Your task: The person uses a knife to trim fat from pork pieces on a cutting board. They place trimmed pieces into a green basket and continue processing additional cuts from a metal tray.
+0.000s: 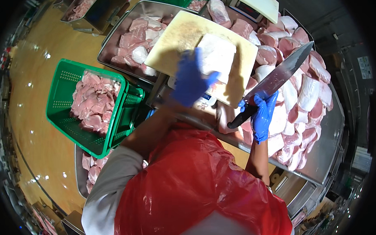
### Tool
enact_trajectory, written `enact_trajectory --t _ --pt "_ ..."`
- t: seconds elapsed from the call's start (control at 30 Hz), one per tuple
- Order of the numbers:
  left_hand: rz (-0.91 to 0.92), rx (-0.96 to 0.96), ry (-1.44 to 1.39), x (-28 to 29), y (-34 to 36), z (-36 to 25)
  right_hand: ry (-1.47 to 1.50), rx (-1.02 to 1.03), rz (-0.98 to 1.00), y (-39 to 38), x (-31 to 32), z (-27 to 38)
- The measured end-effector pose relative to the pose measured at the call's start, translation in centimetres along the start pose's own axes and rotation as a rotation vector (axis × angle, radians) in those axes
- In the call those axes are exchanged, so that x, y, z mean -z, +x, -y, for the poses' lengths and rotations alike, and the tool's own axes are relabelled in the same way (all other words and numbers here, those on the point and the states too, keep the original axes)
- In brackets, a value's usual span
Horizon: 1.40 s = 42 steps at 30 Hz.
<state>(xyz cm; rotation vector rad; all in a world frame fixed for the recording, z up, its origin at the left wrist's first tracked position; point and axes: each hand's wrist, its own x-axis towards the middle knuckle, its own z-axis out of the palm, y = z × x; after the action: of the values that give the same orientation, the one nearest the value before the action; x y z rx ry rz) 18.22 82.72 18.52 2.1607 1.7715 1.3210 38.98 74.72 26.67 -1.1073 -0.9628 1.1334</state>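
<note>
A pale, fat-covered slab of meat [217,57] lies on the cream cutting board [174,40]. My left hand [190,81], in a blue glove, is at the slab's left edge with its fingers spread, slightly blurred; whether it touches the meat I cannot tell. In my right hand [263,114], also gloved in blue, is a large knife [282,73], gripped by its black handle. The broad blade points up and to the right, above the pile of meat and off the board. Under the board's near side, part of a scale [206,99] shows.
Many meat pieces [309,92] cover the steel table [330,135] on the right. A steel tray [105,56] of cut meat stands left of the board. Nearer, a green crate [58,100] holds meat slices. A second scale [245,11] with a white top stands at the far side.
</note>
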Motion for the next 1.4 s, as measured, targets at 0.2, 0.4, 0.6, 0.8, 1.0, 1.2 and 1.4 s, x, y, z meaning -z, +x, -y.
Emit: enact_trajectory --t 0.2,0.4,0.6,0.8,1.0,1.2,1.4 --pt "0.463 -0.112 0.089 -0.9 5.5 -3.1 -0.270 -0.113 -0.118 0.6 1.2 0.0" --pt "0.381 -0.430 -0.430 -0.1 8.3 5.4 -0.706 0.028 0.112 -0.2 3.4 -3.3" --pt "0.023 0.344 -0.650 0.0 -0.9 2.7 -0.960 0.364 0.281 2.0 -1.6 -4.8" --pt "-0.191 0.623 -0.885 -1.2 -2.4 1.5 -1.041 0.412 0.484 8.5 -7.2 -5.1" --pt "-0.281 0.588 -0.897 0.5 -2.8 2.9 -1.157 0.336 0.561 8.1 -6.0 -6.5" --pt "-0.364 0.553 -0.675 2.4 -3.3 5.3 -1.516 -0.003 0.684 1.7 2.6 -2.2" --pt "-0.158 0.546 -0.620 2.8 -2.2 3.8 -1.710 -0.007 0.637 -1.7 8.4 3.7"
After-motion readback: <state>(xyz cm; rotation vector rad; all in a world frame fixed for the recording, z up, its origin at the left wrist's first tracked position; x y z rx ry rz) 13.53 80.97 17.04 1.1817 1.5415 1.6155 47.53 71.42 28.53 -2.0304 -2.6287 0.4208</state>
